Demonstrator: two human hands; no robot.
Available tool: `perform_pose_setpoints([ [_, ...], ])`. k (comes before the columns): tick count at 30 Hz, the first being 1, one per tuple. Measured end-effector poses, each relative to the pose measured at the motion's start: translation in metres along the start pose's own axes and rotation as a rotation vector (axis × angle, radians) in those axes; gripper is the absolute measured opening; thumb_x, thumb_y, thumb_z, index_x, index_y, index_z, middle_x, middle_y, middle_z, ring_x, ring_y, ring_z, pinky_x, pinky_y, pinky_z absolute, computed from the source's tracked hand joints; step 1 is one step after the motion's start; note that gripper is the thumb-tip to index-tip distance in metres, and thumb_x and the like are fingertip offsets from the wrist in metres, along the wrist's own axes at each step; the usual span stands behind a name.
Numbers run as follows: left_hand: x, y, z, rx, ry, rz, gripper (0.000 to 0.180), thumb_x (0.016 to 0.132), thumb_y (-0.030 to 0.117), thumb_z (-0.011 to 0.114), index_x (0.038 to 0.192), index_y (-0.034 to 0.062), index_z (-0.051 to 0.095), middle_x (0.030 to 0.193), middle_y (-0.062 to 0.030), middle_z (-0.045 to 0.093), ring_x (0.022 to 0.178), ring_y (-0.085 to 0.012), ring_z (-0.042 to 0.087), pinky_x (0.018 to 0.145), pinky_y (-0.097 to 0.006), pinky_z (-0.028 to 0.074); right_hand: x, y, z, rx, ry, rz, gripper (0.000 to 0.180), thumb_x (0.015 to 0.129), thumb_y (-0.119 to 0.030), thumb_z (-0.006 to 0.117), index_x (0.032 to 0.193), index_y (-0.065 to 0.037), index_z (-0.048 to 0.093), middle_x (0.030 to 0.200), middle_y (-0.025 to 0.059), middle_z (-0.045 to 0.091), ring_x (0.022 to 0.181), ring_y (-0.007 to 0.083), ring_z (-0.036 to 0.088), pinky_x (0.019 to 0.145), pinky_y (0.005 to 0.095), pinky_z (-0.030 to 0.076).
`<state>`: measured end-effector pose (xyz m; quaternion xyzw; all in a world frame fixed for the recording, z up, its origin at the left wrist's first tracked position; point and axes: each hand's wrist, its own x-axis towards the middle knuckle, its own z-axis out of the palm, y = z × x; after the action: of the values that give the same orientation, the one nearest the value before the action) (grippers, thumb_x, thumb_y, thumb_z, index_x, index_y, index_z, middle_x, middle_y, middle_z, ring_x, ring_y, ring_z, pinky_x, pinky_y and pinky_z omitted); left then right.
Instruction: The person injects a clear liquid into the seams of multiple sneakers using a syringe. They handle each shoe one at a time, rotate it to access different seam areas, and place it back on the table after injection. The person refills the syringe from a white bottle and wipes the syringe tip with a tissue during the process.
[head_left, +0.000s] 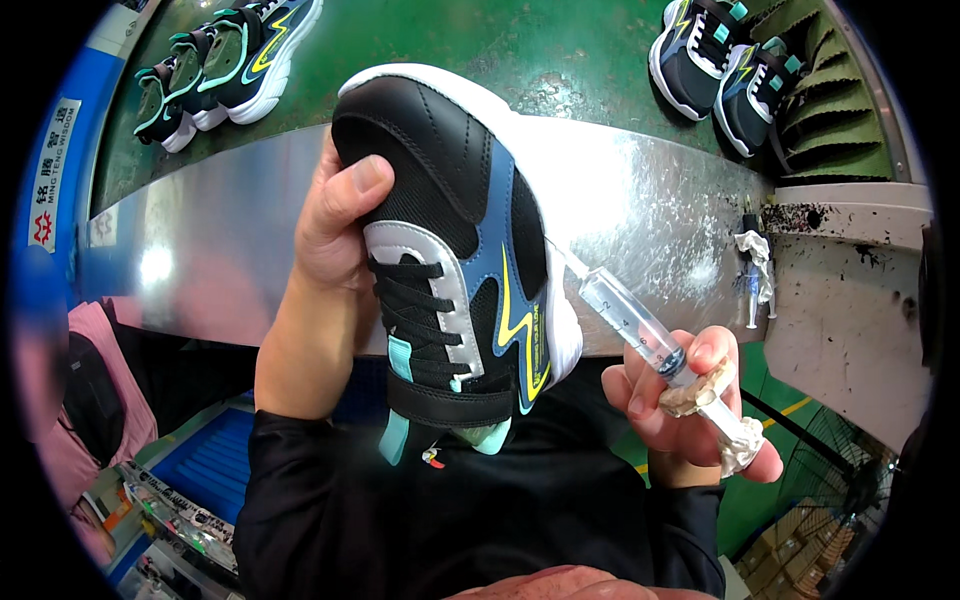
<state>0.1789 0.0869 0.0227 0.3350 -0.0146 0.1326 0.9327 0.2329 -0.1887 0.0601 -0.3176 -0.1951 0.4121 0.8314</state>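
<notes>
My left hand (335,215) grips a black sneaker (440,200) by the toe end, thumb on the upper. The shoe has blue side panels, a yellow zigzag, mint tabs and a white sole; its toe points away from me and its side faces up. In my right hand (690,435) is a clear syringe (632,322) with numbered marks and whitish wrapping around its flange and plunger end. Its thin needle reaches the seam between the sneaker's upper and white sole, near mid-shoe. Whether the tip enters the seam I cannot tell.
A shiny metal ledge (225,245) runs before a green surface (420,30). Similar sneakers (250,65) stand far left, and a pair (720,70) far right beside green flaps (835,110). Another wrapped syringe (753,275) lies right. A person in pink (105,375) is at left, a fan (835,455) lower right.
</notes>
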Motion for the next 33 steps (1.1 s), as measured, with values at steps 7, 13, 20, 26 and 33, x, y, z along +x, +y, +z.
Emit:
perform_pose_setpoints([
  [7, 0.004, -0.001, 0.001, -0.087, -0.029, -0.019, 0.046, 0.081, 0.022, 0.059, 0.118, -0.0031, 0.053, 0.107, -0.0180, 0.063, 0.094, -0.0265, 0.065, 0.083, -0.037, 0.054, -0.008, 0.015, -0.015, 0.035, -0.121, -0.127, 0.100, 0.058, -0.073, 0.070, 0.121, 0.000, 0.043, 0.093, 0.0121, 0.056, 0.080, 0.0212, 0.050, 0.066, 0.0297, 0.038],
  [13, 0.002, -0.003, -0.010, -0.079, -0.015, -0.012, 0.040, 0.087, 0.021, 0.053, 0.118, -0.0039, 0.052, 0.108, -0.0171, 0.064, 0.094, -0.0252, 0.065, 0.083, -0.037, 0.053, -0.016, 0.018, -0.018, 0.039, -0.125, -0.096, 0.099, 0.060, -0.070, 0.072, 0.121, 0.001, 0.042, 0.092, 0.0135, 0.056, 0.081, 0.0212, 0.049, 0.066, 0.0294, 0.038],
  [20, 0.005, -0.006, -0.020, -0.169, -0.022, -0.049, 0.034, 0.088, 0.017, 0.054, 0.113, -0.0048, 0.056, 0.109, -0.0175, 0.064, 0.097, -0.0264, 0.064, 0.085, -0.037, 0.053, -0.028, 0.022, -0.021, 0.022, -0.106, -0.087, 0.098, 0.061, -0.072, 0.070, 0.121, 0.001, 0.042, 0.091, 0.0155, 0.055, 0.081, 0.0206, 0.050, 0.067, 0.0292, 0.039],
  [26, 0.006, -0.008, -0.028, -0.293, -0.081, -0.089, 0.038, 0.089, 0.019, 0.051, 0.119, -0.0052, 0.053, 0.116, -0.0182, 0.061, 0.102, -0.0275, 0.063, 0.089, -0.037, 0.051, -0.047, 0.026, -0.024, 0.010, -0.093, -0.041, 0.097, 0.060, -0.071, 0.072, 0.120, -0.001, 0.044, 0.090, 0.0164, 0.056, 0.083, 0.0204, 0.050, 0.066, 0.0289, 0.041],
  [33, 0.014, -0.003, -0.028, -0.176, 0.045, -0.096, 0.034, 0.091, 0.021, 0.050, 0.114, -0.0024, 0.057, 0.108, -0.0158, 0.065, 0.093, -0.0254, 0.066, 0.081, -0.036, 0.055, -0.070, 0.026, -0.026, -0.010, -0.045, 0.036, 0.084, 0.060, -0.065, 0.076, 0.118, -0.010, 0.048, 0.090, 0.0182, 0.063, 0.091, 0.0226, 0.050, 0.058, 0.0291, 0.034],
])
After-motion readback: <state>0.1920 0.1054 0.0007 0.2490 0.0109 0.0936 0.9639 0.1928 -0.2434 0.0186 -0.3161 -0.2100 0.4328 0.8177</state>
